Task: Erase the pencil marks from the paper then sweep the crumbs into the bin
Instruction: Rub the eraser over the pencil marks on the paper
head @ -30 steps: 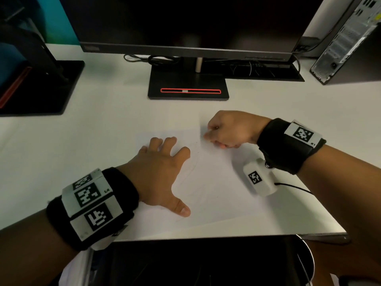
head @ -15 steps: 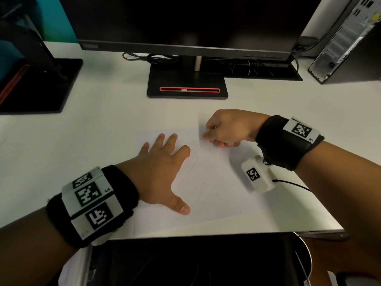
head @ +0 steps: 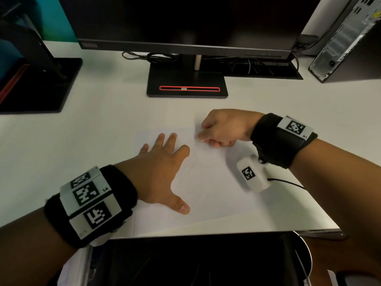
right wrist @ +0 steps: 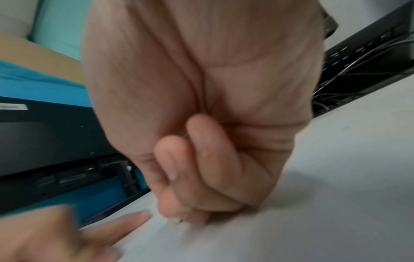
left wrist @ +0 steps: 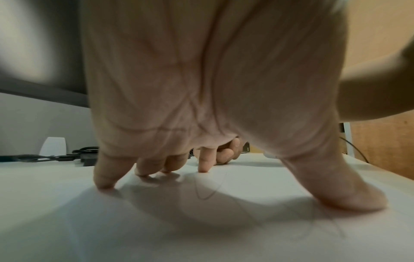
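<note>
Fingers, right hand (head: 222, 129): curled tight into a fist, tips pinched together and pressed to the paper (head: 216, 195) near its far edge. What they pinch is almost wholly hidden; only a small pale tip (right wrist: 177, 221) shows beneath them in the right wrist view, presumably the eraser, though this cannot be confirmed.

Fingers, left hand (head: 158, 172): spread wide and straight, fingertips (left wrist: 104, 184) and thumb planted on the paper, palm arched clear of it. Holding nothing; function judged as a brace against slipping.

Paper: one white sheet, flat on the white bench (head: 82, 141), near the front edge, in front of the monitor stand (head: 186, 83).

Pencil marks (head: 193, 172): faint looping lines, lying between the two hands and running toward the left thumb. Clearly still present.

Crumbs: none discernible.

Bin (head: 206, 263): dark opening below the front edge of the bench, directly under the sheet; assumed to be the target.

Step in hand: erasing, judged early to midway, as most lines remain.

Next move calls for: short rubbing strokes worked nearer along the lines, firm downward pressure, the left hand shifted as needed so the sheet does not buckle. Sweeping not yet due.
</note>
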